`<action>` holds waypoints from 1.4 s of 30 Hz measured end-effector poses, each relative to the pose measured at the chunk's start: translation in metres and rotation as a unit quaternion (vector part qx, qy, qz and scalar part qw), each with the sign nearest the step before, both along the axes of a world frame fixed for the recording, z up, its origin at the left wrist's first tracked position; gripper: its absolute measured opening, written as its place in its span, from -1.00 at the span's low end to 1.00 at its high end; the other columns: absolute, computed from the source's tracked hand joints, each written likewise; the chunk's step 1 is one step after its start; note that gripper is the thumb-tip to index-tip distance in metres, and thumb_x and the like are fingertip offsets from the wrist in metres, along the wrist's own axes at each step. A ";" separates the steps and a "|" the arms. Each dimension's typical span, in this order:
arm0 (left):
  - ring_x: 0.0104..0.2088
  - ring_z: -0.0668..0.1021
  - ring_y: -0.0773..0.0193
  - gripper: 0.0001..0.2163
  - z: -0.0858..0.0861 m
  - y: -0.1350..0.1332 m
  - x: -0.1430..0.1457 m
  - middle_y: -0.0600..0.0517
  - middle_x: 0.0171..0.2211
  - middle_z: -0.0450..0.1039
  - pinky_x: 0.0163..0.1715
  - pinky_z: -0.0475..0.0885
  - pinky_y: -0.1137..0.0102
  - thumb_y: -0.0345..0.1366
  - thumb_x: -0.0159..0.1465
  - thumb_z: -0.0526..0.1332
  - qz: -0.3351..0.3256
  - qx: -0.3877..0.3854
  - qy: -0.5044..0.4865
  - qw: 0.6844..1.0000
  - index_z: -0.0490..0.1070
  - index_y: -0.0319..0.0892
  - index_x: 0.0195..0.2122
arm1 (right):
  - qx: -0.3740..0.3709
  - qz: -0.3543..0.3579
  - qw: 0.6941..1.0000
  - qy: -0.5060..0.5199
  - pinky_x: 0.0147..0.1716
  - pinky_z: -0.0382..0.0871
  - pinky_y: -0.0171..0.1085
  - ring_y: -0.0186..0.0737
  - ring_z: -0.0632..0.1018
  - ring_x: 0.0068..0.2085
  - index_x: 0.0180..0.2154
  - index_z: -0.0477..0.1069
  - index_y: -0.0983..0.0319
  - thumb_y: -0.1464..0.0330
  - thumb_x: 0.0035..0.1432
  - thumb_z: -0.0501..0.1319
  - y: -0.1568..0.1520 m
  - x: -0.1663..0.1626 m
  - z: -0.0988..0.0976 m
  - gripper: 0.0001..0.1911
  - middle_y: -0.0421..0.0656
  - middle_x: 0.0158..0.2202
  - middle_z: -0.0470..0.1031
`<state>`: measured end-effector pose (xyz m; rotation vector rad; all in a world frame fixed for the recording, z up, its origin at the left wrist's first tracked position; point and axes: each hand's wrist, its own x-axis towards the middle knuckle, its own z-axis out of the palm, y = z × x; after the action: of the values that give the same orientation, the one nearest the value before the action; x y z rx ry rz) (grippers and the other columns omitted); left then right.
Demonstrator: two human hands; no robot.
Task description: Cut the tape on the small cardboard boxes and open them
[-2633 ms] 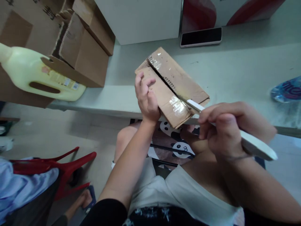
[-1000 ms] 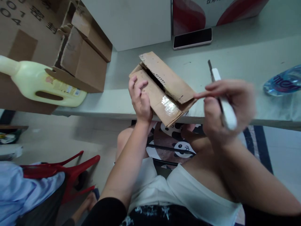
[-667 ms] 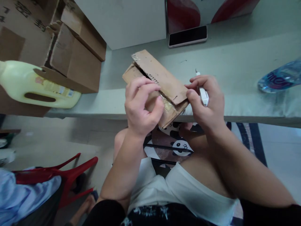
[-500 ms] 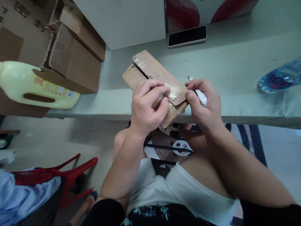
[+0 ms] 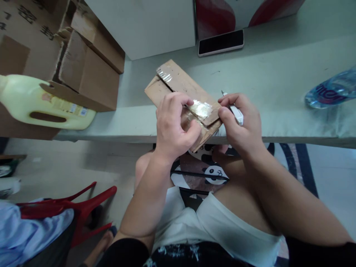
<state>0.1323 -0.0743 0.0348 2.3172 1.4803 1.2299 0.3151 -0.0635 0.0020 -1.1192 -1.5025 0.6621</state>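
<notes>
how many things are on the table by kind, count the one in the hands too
cardboard boxes: 2 (small taped box gripped by both hands, large open box)
bottles: 2 (yellow jug, clear water bottle)
phones: 1 (black phone)
cutters: 1 (white utility knife in the right hand)
total: 6

1. Table (image 5: 278, 74): pale grey-green surface, spanning the upper frame; its front edge runs left to right.
2. White panel (image 5: 144, 22): stands upright at the rear of the table.
3. Red-and-white panel (image 5: 250, 11): stands just beside the white panel, to its right.
4. Floor (image 5: 69, 163): light, smooth, visible below the table edge.
5. Red plastic chair (image 5: 69, 202): stands on the floor at lower left.
6. Lighting: even, diffuse, with soft shadows.
</notes>
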 end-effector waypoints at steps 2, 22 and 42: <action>0.05 0.48 0.00 -0.67 0.000 0.000 -0.001 -0.06 -0.03 0.42 0.06 0.41 0.06 -0.28 0.15 0.29 -0.017 0.002 0.018 1.000 0.31 -0.01 -0.05 | -0.006 -0.002 1.000 -0.003 -0.12 0.40 -0.12 -0.16 0.53 -0.18 -0.30 0.35 0.16 0.19 0.27 0.17 0.000 0.000 0.000 -0.82 -0.14 -0.27 0.51; -0.08 0.57 0.13 -0.89 0.002 0.000 0.002 -0.03 -0.13 0.53 -0.01 0.47 0.12 -0.24 0.41 0.12 -0.017 0.017 -0.015 1.000 0.40 -0.05 -0.26 | -0.004 0.007 1.000 -0.008 -0.20 0.38 -0.15 -0.18 0.51 -0.23 -0.30 0.34 0.16 0.19 0.28 0.17 -0.001 0.002 0.000 -0.82 -0.15 -0.29 0.50; -0.21 0.56 0.23 -0.86 -0.001 0.000 0.003 0.00 -0.22 0.49 -0.20 0.52 0.22 -0.13 0.44 0.14 -0.029 0.029 -0.064 0.997 0.44 0.01 -0.21 | -0.009 0.002 1.000 -0.007 -0.23 0.37 -0.15 -0.19 0.50 -0.26 -0.31 0.34 0.15 0.18 0.28 0.17 -0.001 0.001 0.000 -0.81 -0.16 -0.30 0.50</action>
<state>0.1355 -0.0742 0.0342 2.2533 1.3429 1.3948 0.3157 -0.0644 0.0018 -1.1370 -1.5136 0.6718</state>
